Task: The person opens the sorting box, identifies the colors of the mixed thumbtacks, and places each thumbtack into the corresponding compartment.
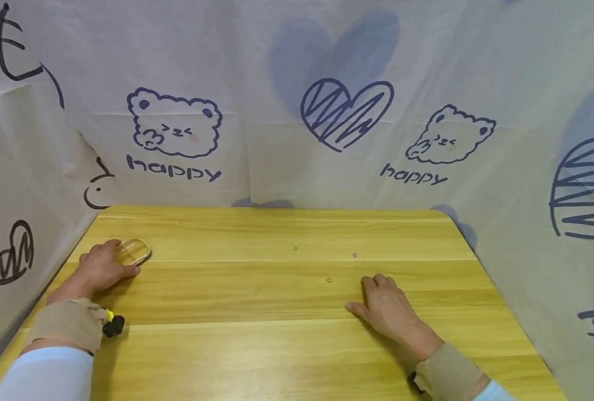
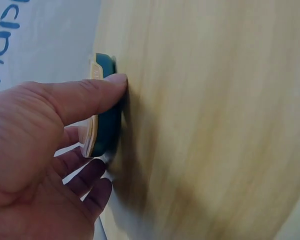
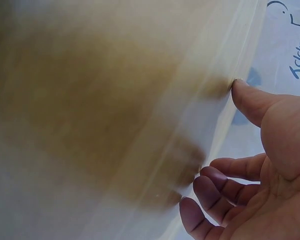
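Case [image 1: 135, 252]: oval, clear-rimmed, dk green side per L wrist view; at L side of table [image 1: 216, 356]. Can't tell if lifted.
R hand [image 1: 389, 306]: nearest; fingers loosely bent, thumb apart, nothing visibly held.
L hand [image 1: 98, 270]: thumb + fingers pinching case.
Red ring [image 1: 329, 280] + yellow ring [image 1: 321, 281]: tiny, nearly side by side, L of R hand's fingertips.
Purple ring [image 1: 354, 255]: beyond R fingertips.
Green ring [image 1: 295, 248]: a bit farther, off to L.
Ring step: prob. R hand positioned for rings, L minding case; no ring visibly gripped. Next move prob. calls for fine fingertip pinch, case kept steady.
Cloth backdrop [image 1: 256, 67]: farthest, "happy" bear + heart prints.
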Demonstrator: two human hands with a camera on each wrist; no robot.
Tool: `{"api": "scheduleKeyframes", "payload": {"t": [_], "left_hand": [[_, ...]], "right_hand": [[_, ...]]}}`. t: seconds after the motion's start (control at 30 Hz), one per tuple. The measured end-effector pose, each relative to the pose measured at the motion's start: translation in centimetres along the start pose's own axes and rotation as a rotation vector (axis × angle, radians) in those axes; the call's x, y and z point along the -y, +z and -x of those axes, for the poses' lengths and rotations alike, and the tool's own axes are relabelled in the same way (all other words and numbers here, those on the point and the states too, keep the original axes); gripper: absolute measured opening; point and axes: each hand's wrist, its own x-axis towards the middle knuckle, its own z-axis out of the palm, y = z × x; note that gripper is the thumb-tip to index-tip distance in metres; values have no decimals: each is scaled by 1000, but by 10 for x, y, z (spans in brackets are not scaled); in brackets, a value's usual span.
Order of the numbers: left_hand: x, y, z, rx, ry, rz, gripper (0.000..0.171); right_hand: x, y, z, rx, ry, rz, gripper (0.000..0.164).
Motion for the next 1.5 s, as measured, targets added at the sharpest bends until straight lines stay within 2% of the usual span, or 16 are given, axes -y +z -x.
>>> {"api": "scheduleKeyframes", "payload": {"t": [0.27, 0.5, 0.67, 0.83, 0.97, 1.3, 1.5], "left_hand": [[-17, 9, -1, 14, 73, -1, 94], [-36, 22, -2, -10, 158, 0, 88], [-53, 29, 2, -10, 183, 6, 85], [-76, 42, 4, 30, 217, 9, 83], [-95, 52, 7, 52, 251, 20, 83], [-137, 77, 14, 61, 315, 28, 82], [-164, 95, 21, 72, 377, 10, 81]], "right_hand": [[0, 0, -1, -3, 6, -5, 70], [1, 0, 0, 5, 16, -17, 70], [4, 1, 0, 15, 17, -36, 71], [5, 0, 0, 35, 20, -53, 70], [8, 0, 0, 16, 9, -62, 68], [18, 1, -5, -65, -25, -61, 67], [27, 1, -10, -73, -32, -82, 65]]}}
